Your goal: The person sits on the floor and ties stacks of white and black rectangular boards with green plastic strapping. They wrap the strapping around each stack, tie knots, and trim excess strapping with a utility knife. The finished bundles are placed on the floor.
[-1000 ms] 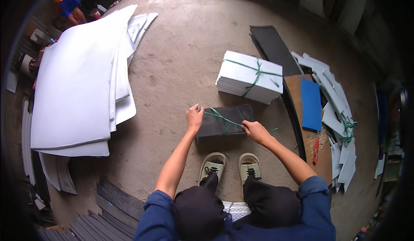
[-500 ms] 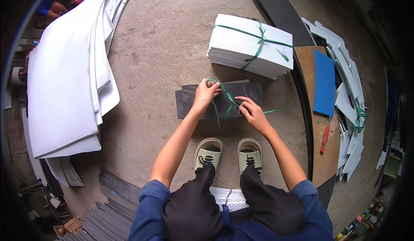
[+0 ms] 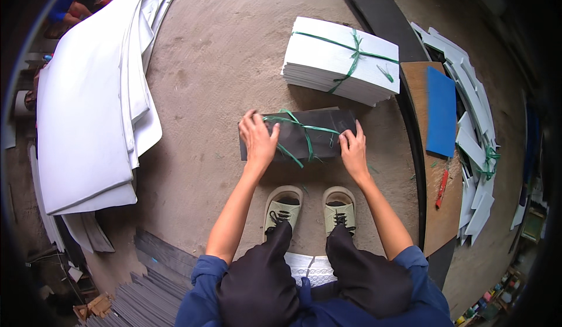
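A low bundle of black rectangular sheets [image 3: 316,121] lies on the floor in front of my shoes. Green plastic string [image 3: 304,127] crosses its top, with a knot near the middle and loose ends hanging toward me. My left hand [image 3: 258,141] grips the bundle's left end, its fingers bent over the top. At the opposite end, my right hand [image 3: 354,151] has thumb and fingers closed around the corner. Just beyond stands a taller stack of white corrugated sheets [image 3: 328,37], tied crosswise with the same green string.
Large white sheets [image 3: 88,104] are piled at left. On the right, a brown board [image 3: 436,221] carries a blue panel [image 3: 440,113] and a red cutter [image 3: 442,189], beside white offcuts [image 3: 483,207]. Dark strips [image 3: 146,298] lie at lower left; a person [image 3: 73,14] sits far left.
Both hands have let go of the green string and moved apart to the two ends of the black bundle. The string now lies across the bundle's top.
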